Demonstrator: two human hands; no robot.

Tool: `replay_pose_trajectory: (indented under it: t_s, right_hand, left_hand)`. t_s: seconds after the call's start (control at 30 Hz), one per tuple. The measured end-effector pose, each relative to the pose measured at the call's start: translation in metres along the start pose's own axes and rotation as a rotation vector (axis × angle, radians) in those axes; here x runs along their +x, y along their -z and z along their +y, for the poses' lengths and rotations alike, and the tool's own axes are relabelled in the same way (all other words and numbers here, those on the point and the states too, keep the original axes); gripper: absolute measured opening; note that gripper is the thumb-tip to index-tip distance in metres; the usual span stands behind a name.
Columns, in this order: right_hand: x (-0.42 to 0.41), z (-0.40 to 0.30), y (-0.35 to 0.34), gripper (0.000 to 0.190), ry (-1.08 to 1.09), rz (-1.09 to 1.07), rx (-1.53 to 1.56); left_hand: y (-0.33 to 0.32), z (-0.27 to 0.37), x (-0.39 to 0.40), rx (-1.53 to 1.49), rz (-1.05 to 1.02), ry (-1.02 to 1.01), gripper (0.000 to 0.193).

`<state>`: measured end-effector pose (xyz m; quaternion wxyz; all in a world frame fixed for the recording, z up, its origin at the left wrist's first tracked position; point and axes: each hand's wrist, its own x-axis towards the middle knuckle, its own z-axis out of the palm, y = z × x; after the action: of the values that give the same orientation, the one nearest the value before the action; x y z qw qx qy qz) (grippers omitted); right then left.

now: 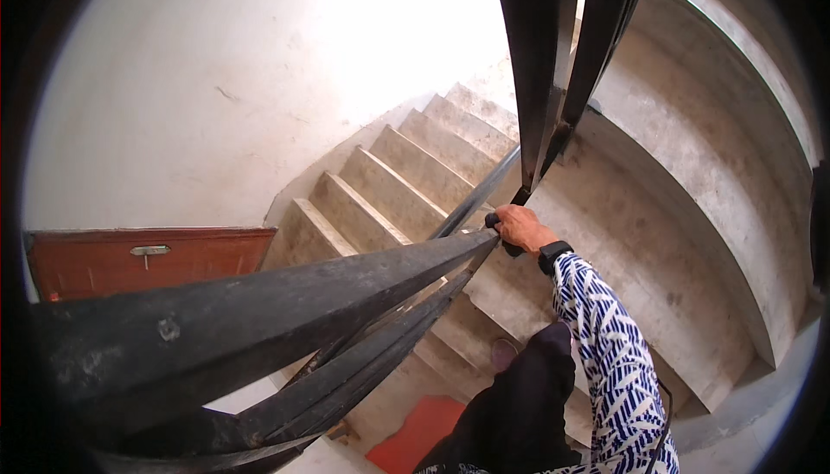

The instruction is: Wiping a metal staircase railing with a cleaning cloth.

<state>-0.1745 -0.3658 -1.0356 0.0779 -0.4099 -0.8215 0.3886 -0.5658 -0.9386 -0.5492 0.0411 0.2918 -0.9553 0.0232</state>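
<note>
My right hand point(521, 227), with a black band at the wrist and a blue-and-white patterned sleeve, is closed around a small black object point(492, 220). What it is cannot be told. The hand is at the bend of the black stair handrail point(259, 292), where the wide lower rail meets the dark upright-looking rails point(541, 52). Whether the fingers also press on the rail is unclear. My left hand is out of view. Below the arm, my leg in dark trousers point(532, 396) and part of a shoe point(504, 353) show over the steps.
Concrete steps point(389, 182) run along a pale wall point(194, 85) beyond the railing. More wide steps point(681, 149) curve round on the right. A reddish-brown door point(149, 260) with a metal handle is at the left. A red patch point(421, 432) lies on the floor at the bottom.
</note>
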Motion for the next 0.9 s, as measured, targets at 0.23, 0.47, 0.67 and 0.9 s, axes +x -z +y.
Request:
replay_pose_trajectory:
  t_s: [0.23, 0.47, 0.67, 0.9]
  right_hand:
    - [-0.024, 0.003, 0.003, 0.008, 0.079, -0.018, -0.089]
    - [-0.014, 0.005, 0.006, 0.012, 0.003, 0.113, 0.093]
    - [-0.018, 0.012, -0.019, 0.017, -0.106, 0.071, 0.028]
    - [-0.034, 0.003, -0.042, 0.024, -0.181, 0.28, 0.086]
  left_hand:
    - [0.005, 0.018, -0.011, 0.42, -0.263, 0.22, 0.101]
    - [0.007, 0.013, 0.004, 0.318, -0.214, 0.18, 0.105]
    - [0.002, 0.036, -0.07, -0.06, 0.195, -0.403, 0.092]
    - [0.0, 0.098, -0.328, -0.721, 0.062, -1.477, 0.071]
